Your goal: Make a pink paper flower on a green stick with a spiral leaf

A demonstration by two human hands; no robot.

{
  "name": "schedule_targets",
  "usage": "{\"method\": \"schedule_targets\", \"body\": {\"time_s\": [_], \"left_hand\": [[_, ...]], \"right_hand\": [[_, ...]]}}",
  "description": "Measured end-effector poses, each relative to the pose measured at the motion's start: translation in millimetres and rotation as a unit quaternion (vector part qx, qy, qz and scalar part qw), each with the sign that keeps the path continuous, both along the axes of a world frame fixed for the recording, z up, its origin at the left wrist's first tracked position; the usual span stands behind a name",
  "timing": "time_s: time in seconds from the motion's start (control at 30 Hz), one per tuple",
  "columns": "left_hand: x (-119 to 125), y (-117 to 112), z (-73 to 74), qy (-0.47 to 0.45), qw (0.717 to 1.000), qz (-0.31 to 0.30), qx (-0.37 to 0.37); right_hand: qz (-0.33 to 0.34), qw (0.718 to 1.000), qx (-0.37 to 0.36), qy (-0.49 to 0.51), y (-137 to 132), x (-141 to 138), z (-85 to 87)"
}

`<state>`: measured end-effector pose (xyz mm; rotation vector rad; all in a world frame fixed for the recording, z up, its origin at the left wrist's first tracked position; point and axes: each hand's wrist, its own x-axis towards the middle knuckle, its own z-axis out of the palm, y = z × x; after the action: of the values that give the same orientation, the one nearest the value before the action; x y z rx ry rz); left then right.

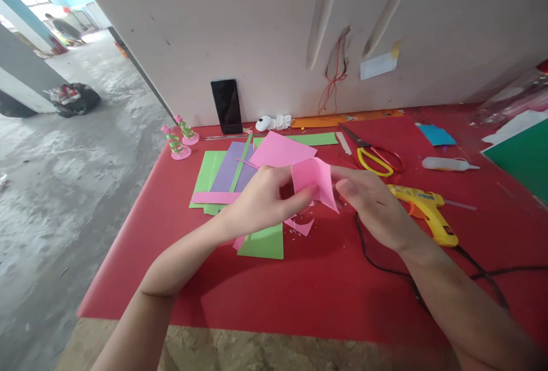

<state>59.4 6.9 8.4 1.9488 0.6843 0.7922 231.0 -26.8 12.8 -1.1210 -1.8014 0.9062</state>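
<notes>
My left hand and my right hand hold a small folded piece of pink paper between them, a little above the red table cover. Both hands pinch it, the left at its lower left edge, the right at its right side. Under the hands lie a pink sheet, a purple sheet, green sheets and pink scraps.
Yellow-handled scissors, a yellow glue gun with a black cord, and a white glue bottle lie right of the hands. A black phone leans on the wall. Two small paper flowers stand at the table's far left corner.
</notes>
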Motion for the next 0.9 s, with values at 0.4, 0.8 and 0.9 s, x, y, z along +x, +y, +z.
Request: {"method": "schedule_targets", "body": {"time_s": [0.4,0.8,0.9], "left_hand": [[-8,-1,12.6,-0.059,0.982,-0.110,-0.140],[-9,-1,9.8,-0.078,0.968,-0.141,-0.190],[-10,-1,9.3,-0.074,0.970,-0.137,-0.188]], "right_hand": [[0.049,0.965,-0.105,0.235,-10,10,-8.4],[0.072,0.948,-0.113,0.289,-17,9,-1.2],[0.070,0.949,-0.115,0.287,-16,10,-1.0]]}}
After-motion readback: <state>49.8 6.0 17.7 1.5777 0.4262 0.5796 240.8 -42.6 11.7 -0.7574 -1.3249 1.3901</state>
